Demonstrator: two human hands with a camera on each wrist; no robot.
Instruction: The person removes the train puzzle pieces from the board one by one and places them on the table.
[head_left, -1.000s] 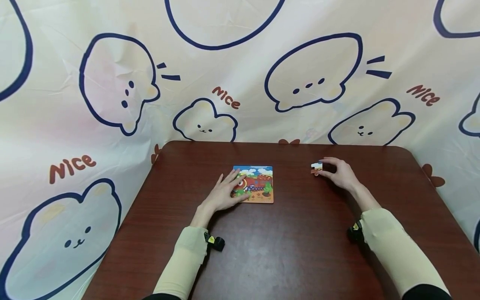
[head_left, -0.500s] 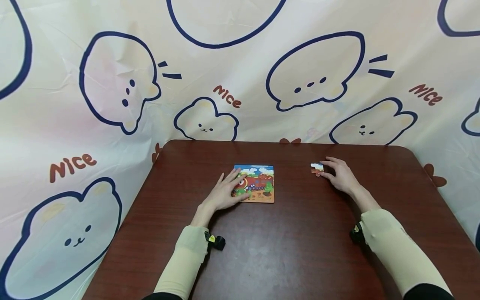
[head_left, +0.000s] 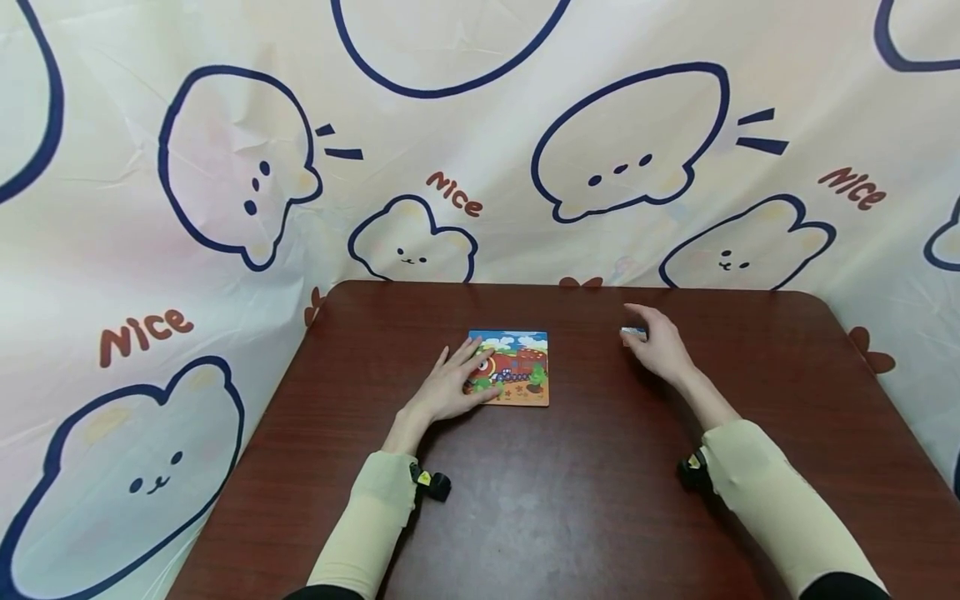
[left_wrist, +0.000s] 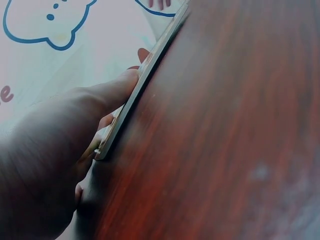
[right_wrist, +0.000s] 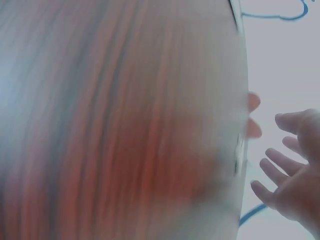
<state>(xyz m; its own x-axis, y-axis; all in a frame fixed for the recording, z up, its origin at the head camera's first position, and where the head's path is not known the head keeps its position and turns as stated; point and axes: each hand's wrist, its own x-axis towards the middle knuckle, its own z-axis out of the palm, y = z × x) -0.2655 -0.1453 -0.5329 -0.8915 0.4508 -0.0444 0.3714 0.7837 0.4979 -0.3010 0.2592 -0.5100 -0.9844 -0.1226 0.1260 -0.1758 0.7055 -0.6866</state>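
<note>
A square jigsaw board (head_left: 525, 393) printed with a train, trees and clouds lies flat on the table. My left hand (head_left: 441, 392) rests on its left part with spread, straight fingers, covering some of the picture. From the left wrist view, the thumb lies over the edge of the board (left_wrist: 141, 90). Farther right, a small puzzle piece (head_left: 634, 332) is on the tabletop, its lower part hidden by my right hand (head_left: 663, 346). That hand hovers with thumb and fingers apart, grasping nothing; the right wrist view shows the fingers (right_wrist: 272, 172) spread and clear of the table.
The brown wooden table (head_left: 495, 517) spans the view, its far edge against a pale curtain (head_left: 510, 150) with cartoon outlines. A dark camera (head_left: 437, 486) is strapped on the left wrist, another camera (head_left: 693, 471) on the right.
My right hand has let go of the puzzle piece and shifted slightly left, so it now covers part of it. The left hand and the board have stayed in place.
</note>
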